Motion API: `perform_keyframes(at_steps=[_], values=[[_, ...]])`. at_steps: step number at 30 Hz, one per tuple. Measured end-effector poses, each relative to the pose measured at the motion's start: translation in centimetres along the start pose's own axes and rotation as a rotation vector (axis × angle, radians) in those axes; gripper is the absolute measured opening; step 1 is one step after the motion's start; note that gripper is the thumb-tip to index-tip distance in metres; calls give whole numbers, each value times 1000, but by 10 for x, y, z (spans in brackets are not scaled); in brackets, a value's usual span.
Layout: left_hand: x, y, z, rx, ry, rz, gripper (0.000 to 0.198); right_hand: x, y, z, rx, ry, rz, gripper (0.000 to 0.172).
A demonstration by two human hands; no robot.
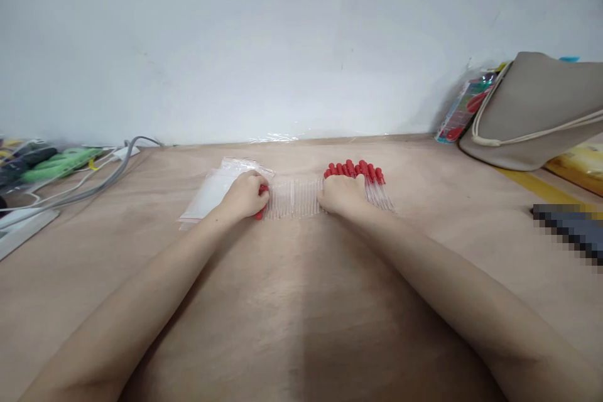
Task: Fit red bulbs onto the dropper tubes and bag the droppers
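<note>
My left hand [245, 195] is closed on several red rubber bulbs [260, 215], which show between and below the fingers. Beside it, a row of thin clear dropper tubes [293, 199] lies on the table, their narrow tips toward me. My right hand [343, 193] rests at the right end of this row with its fingers curled in; whatever they hold is hidden. Just beyond and to the right of that hand lie several droppers with red bulbs [362, 168] fitted, their clear stems partly covered by the hand. Clear zip bags [207, 195] lie under and left of my left hand.
A white wall [301, 44] stands behind the wooden table [264, 301]. Grey cables [117, 169] and green items in plastic [61, 163] lie at left. At right are a beige bag [537, 113], a colourful package [464, 110] and a dark pixelated object [570, 229].
</note>
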State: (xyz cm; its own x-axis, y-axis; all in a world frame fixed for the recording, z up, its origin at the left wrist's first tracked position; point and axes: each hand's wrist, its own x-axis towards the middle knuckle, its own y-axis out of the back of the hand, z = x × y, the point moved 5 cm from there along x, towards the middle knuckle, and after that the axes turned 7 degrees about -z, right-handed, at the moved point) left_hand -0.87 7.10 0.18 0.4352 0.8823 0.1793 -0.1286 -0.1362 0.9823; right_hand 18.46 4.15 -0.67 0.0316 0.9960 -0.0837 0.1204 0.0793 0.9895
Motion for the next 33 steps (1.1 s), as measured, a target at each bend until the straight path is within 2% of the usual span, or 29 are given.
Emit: perform_keyframes(at_steps=[6,13,17,20,23,27,29,31,33], values=[[-3,5,2,-19,45,106,17,3,-2,3,73,-36,-8,16],[-11,21,4,-241,6,398,12,2,1,4,55,-16,-5,20],[-18,30,13,-396,-45,528,22,-3,9,8,116,-19,33,22],[-24,29,31,-522,-199,512,26,-10,11,13,170,9,172,22],[-29,18,47,-639,-284,434,20,-21,4,16,196,162,337,24],[-34,-4,56,-906,-254,285,11,-38,-13,21,207,477,552,28],[-35,-14,57,-1060,-226,227,12,-48,-18,26,215,608,666,31],[-35,-21,58,-1146,-203,192,18,-56,-21,31,225,690,697,34],[-36,-25,58,-1152,-178,187,23,-60,-21,34,255,721,661,32]])
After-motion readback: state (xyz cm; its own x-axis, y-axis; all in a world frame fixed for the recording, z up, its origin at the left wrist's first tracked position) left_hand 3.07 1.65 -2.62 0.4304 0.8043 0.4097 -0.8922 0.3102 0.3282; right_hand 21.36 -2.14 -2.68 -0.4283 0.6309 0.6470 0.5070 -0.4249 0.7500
